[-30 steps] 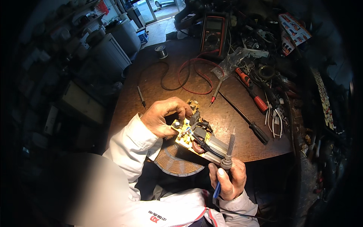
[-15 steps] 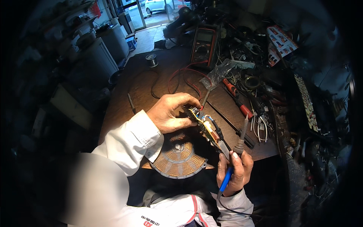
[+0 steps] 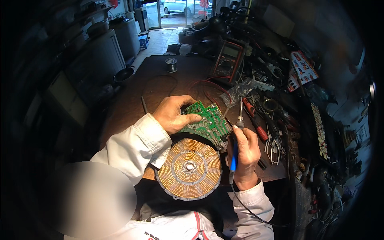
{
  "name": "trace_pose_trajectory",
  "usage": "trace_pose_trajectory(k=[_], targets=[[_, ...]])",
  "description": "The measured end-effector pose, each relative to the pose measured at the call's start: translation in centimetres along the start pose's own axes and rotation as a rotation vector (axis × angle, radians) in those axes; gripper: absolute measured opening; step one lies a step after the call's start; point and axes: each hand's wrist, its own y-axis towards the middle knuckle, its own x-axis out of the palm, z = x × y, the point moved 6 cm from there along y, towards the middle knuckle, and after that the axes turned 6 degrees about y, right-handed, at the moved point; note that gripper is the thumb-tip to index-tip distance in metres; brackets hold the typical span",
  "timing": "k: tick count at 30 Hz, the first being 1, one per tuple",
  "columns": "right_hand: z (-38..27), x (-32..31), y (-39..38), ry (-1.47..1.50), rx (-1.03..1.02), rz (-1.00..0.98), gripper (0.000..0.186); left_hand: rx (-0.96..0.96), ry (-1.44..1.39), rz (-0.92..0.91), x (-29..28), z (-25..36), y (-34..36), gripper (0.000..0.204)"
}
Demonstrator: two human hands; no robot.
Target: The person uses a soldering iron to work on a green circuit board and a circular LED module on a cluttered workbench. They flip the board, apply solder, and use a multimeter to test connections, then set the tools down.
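Left hand: my left hand (image 3: 173, 115) has its grip closed on the left end of the circuit board, with the thumb over the green face.
Right hand: my right hand (image 3: 247, 154) has its grip closed around the soldering iron (image 3: 234, 158); whether these fingers also touch the board, I cannot tell.
Circuit board: the circuit board (image 3: 208, 120) is between my two hands, tilted, and its green soldered side faces me.
Iron tip: it points to the far side, to the right of the board and apart from it.
Coil disc: the round coil disc (image 3: 189, 167) lies at the near edge of the desk (image 3: 132, 100), on the near side of the board.
Far side: a solder spool (image 3: 171, 65) stands left of the multimeter (image 3: 229, 60).
Right side: near my right hand lie a red-handled screwdriver (image 3: 249, 108) and pliers (image 3: 275, 146).
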Motion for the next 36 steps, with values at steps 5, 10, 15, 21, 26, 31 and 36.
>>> trace_pose_trajectory(k=[5, 10, 15, 21, 26, 31, 36], targets=[[-0.6, 2.6, 5.5, 0.235, -0.034, -0.059, 0.044, -0.128, 0.118, 0.194, -3.2, -2.7, -2.2, 0.035], [3.7, 5.4, 9.9, 1.275, 0.703, 0.002, 0.028, -0.162, 0.02, 0.204, -3.0, -5.0, -2.6, 0.039], [8.1, 8.6, 7.7, 1.478, 0.97, 0.073, 0.028, -0.142, 0.013, 0.231, -2.4, -4.7, -2.3, 0.04], [6.8, 9.7, 5.1, 1.531, 1.079, 0.04, 0.024, -0.099, 0.049, 0.297, -2.3, -4.5, -2.5, 0.038], [8.3, 10.0, 3.6, 1.487, 1.221, 0.165, 0.022, -0.111, 0.088, 0.312, -2.3, -4.3, -2.7, 0.037], [6.9, 10.4, 3.4, 1.356, 1.329, 0.241, 0.026, -0.149, 0.034, 0.338, -2.2, -4.7, -2.8, 0.039], [7.6, 10.4, 2.7, 1.393, 1.293, 0.249, 0.025, -0.126, 0.083, 0.338, -2.1, -4.4, -2.9, 0.038]])
